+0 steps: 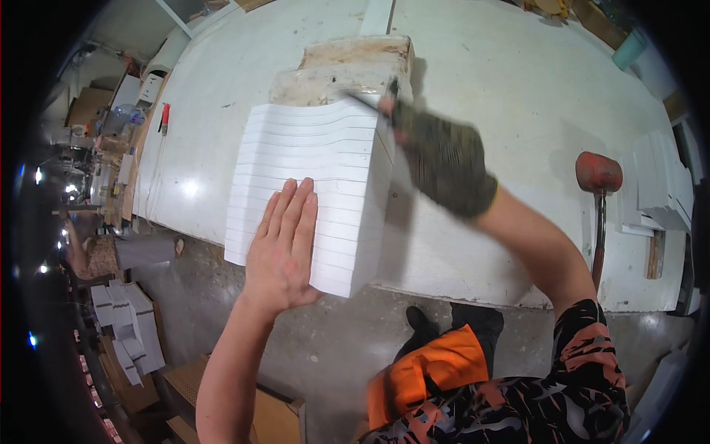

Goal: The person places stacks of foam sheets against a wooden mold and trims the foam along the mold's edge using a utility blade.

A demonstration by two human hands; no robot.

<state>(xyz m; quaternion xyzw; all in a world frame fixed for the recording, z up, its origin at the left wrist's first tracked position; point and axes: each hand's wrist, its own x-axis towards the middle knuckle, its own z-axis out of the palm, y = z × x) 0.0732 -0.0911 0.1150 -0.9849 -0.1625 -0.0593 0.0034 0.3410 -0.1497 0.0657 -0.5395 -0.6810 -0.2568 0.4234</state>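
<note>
My left hand [283,248] lies flat and open, palm down, on the near part of a stack of white moulded strips [314,185], pinning it to the white counter [481,89]. My right hand [442,159], in a dark mottled glove, is closed around the handle of a flat-bladed tool [367,97], a scraper or putty knife as far as I can tell, with its blade at the stack's far edge. The stack sits near the counter's front edge, its near end overhanging slightly, its ribbed top facing up.

As I judge it, the strips are already gathered and lined up side by side, and the work at the far end is only under way; I see no filler or coating on the top surface yet.

Just beyond the stack stands a stained, crusted block or tray [347,70], touching or nearly touching it, which crowds the blade's room. A red-headed rubber mallet [598,177] lies well to the right, and more white pieces [658,189] are piled at the counter's right edge. Further white offcuts [129,329] sit on the floor at the left.
</note>
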